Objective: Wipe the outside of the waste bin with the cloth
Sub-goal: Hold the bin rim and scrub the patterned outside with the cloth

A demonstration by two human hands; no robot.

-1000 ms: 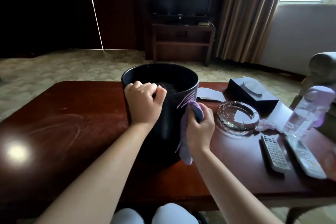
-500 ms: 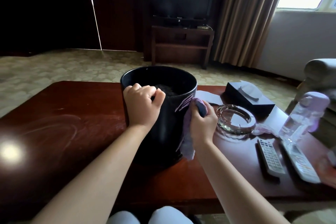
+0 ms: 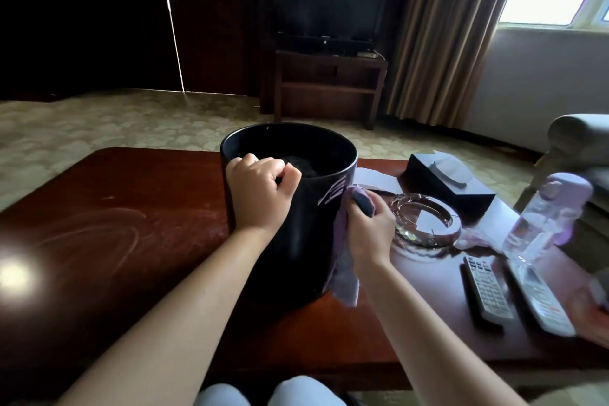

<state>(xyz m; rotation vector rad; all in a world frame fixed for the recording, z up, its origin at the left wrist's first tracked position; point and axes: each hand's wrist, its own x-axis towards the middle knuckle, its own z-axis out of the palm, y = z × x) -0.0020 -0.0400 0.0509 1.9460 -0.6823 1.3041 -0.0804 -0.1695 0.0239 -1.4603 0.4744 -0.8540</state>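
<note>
On my far left I see the bare polished top of the dark wooden table [image 3: 99, 241], with a bright glare spot and faint swirl marks on it. Next comes my left hand [image 3: 260, 194], its fingers curled over the near rim of the black waste bin [image 3: 296, 257] and gripping it, thumb on the outside wall. The bin stands upright near the middle of the table, and its inside looks dark. Against the bin's right side my right hand [image 3: 367, 234] grips the lilac cloth [image 3: 344, 270], bunched in the fingers and pressed to the outer wall just below some pale streaks near the rim; a loose tail of the cloth hangs down along the wall toward the tabletop. Just beside that hand sits a glass ashtray [image 3: 425, 221]. Behind it lies a dark tissue box [image 3: 451, 181] with a sheet poking out of the top. Farther right, two remote controls [image 3: 487, 290] lie side by side near the table's front edge, and a clear bottle with a lilac cap [image 3: 547, 217] stands behind them.
</note>
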